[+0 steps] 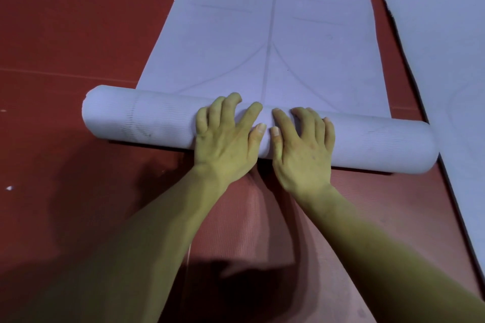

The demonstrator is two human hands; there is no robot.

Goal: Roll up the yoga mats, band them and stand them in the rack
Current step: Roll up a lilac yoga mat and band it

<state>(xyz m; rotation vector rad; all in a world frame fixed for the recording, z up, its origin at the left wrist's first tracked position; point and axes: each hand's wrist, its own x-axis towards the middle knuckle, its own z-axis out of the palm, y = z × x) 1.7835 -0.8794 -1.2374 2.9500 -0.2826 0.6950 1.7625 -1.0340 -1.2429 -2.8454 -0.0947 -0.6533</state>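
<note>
A pale lilac yoga mat (267, 34) lies on the red floor (65, 21), partly rolled — the rolled part (147, 120) runs across the view from left to right, a thick tube tilted a little lower at its right end, and the flat remainder stretches away from it toward the top of the frame. Faint printed lines, one straight down the middle and two curving out from it, show on the flat part. Both hands rest side by side on top of the roll near its middle. The left hand (227, 136) lies palm down with fingers spread and curved over the far side of the tube; the right hand (301, 144) does the same just beside it, thumbs almost touching. Neither hand is closed around anything — they press flat. A second pale mat (441, 47) lies flat to the right, apart from the first, with a strip of red floor between them
</note>
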